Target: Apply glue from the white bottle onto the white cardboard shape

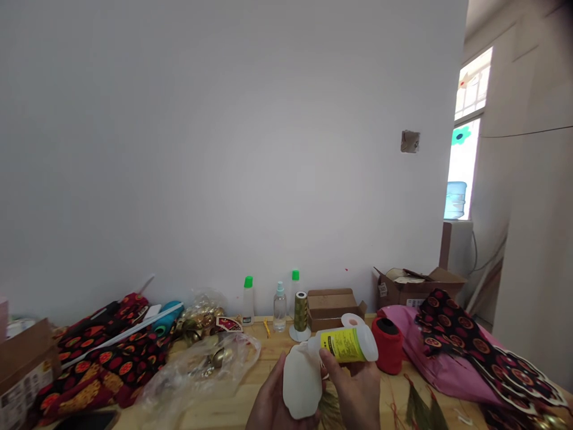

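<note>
My left hand (268, 395) grips a white scalloped flat piece (301, 383) by its edges, face up toward me. In my right hand (353, 388) is a white glue bottle (348, 345) with a yellow label, tipped on its side. Its nozzle end points left, at the upper edge of the white piece; whether it touches is hard to tell. Below the hands, part of a green tassel (330, 409) shows on the wooden table (215, 409). A spool of olive thread (301, 313) stands just behind the bottle.
Behind stand a spray bottle (280, 307), a green-capped bottle (248, 301) and an opened carton (333, 307). To the right are a red thread cone (387, 346), pink cloth (436, 352) and green tassels (418, 406). Patterned fabric (102, 358) and a plastic bag (179, 376) lie left.
</note>
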Available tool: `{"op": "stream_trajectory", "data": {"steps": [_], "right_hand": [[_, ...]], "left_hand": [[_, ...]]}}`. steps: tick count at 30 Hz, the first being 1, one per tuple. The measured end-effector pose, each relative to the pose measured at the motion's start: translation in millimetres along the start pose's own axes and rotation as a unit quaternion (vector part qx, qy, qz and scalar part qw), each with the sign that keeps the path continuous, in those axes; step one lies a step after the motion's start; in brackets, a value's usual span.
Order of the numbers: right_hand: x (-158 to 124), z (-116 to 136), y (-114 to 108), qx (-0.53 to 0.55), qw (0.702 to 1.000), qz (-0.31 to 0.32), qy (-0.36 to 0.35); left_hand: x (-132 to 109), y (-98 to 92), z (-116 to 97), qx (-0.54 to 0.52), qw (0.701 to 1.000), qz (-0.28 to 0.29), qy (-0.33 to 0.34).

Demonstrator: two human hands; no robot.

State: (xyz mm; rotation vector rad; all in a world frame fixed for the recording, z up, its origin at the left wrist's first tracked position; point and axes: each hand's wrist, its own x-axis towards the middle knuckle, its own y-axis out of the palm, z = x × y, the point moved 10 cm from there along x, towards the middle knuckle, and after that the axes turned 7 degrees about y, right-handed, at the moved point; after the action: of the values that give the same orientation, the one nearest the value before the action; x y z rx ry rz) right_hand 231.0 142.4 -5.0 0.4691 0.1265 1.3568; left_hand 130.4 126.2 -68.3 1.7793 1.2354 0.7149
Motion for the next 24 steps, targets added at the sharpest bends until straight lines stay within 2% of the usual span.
{"op": "stream_trajectory", "data": {"steps": [5, 12, 18, 24], "right_hand": [[2, -7, 5, 0.003, 1.0, 0.021, 0.012], [7, -13, -8, 0.055, 0.998, -0.029, 0.006], [7, -9, -6, 0.057, 0.998, -0.029, -0.002], [3, -9, -3, 0.015, 1.0, -0.022, 0.002]], "left_hand": [[-1, 3.3, -1, 0.0, 1.0, -0.001, -0.005], [1, 2.6, -9, -0.034, 0.998, 0.058, 0.02], [2, -1.2, -7, -0.008, 1.0, 0.015, 0.017], [1, -2.4, -3, -0.032, 0.999, 0.001, 0.011]]}}
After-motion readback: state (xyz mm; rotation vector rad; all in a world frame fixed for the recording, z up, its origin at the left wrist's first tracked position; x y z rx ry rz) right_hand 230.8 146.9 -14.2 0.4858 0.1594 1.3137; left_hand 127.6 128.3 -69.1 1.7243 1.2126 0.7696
